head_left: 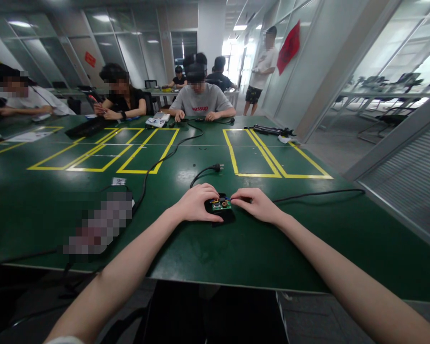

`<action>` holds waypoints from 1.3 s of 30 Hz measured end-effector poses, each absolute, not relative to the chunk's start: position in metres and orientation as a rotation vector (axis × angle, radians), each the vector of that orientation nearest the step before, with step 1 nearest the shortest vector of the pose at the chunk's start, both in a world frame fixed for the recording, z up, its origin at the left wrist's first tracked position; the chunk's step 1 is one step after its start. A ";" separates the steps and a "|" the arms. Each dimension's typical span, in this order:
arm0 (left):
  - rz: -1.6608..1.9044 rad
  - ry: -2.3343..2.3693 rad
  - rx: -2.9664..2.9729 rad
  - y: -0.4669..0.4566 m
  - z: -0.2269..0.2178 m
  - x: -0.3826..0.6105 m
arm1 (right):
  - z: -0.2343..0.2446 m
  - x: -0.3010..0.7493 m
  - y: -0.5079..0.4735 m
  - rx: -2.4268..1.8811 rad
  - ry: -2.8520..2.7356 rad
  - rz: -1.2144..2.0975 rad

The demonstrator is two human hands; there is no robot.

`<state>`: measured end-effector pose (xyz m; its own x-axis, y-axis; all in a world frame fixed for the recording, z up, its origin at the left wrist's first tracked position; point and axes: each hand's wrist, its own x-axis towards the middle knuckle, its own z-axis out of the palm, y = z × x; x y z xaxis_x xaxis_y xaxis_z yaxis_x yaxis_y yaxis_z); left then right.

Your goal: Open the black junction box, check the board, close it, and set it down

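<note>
A small green circuit board (221, 205) with a copper-coloured ring part sits in a black casing (226, 218) in front of me on the green table. My left hand (197, 203) is closed around its left side, thumb along the near edge and fingers over the far edge. My right hand (258, 205) has thumb and forefinger pinched together at the board's right end, where a bit of blue wire shows. A black cable (315, 195) runs off to the right from behind my right hand. Beyond the board lies a black power plug (218, 167) on a curved cord.
Left of me lies a blurred-out object (100, 224) with black cables. A long black cord (168, 155) crosses the green table (290, 253). Yellow tape rectangles (258, 176) mark the far half. Black rods or tools (272, 130) lie far right. Several people sit opposite; one stands behind.
</note>
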<state>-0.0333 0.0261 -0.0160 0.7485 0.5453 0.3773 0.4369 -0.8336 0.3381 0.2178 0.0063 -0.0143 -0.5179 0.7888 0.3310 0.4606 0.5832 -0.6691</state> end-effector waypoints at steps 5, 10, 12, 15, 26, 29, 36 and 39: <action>0.667 0.792 2.719 0.028 -0.017 -0.034 | -0.015 0.216 0.006 -0.995 -2.210 0.691; 0.640 0.874 2.753 0.027 -0.018 -0.034 | -0.021 0.213 0.005 -1.040 -2.203 0.768; 0.626 0.886 2.762 0.027 -0.018 -0.033 | -0.023 0.213 0.006 -1.058 -2.180 0.748; 0.639 0.883 2.763 0.027 -0.016 -0.034 | -0.025 0.212 0.007 -1.063 -2.186 0.699; 0.696 0.981 2.700 0.025 -0.003 -0.047 | -0.024 0.215 0.010 -0.966 -2.291 0.524; 0.671 1.029 2.643 0.025 -0.003 -0.049 | -0.025 0.215 0.011 -0.947 -2.341 0.529; 0.656 1.023 2.632 0.026 -0.004 -0.049 | -0.026 0.216 0.012 -0.964 -2.379 0.501; 0.640 1.015 2.612 0.027 -0.005 -0.048 | -0.025 0.216 0.012 -0.996 -2.409 0.467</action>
<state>-0.0479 0.0269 -0.0049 0.6577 0.6892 0.3040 0.5717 -0.7195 0.3943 0.2160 0.0125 -0.0245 -0.6151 0.7266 0.3061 0.5598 0.6758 -0.4794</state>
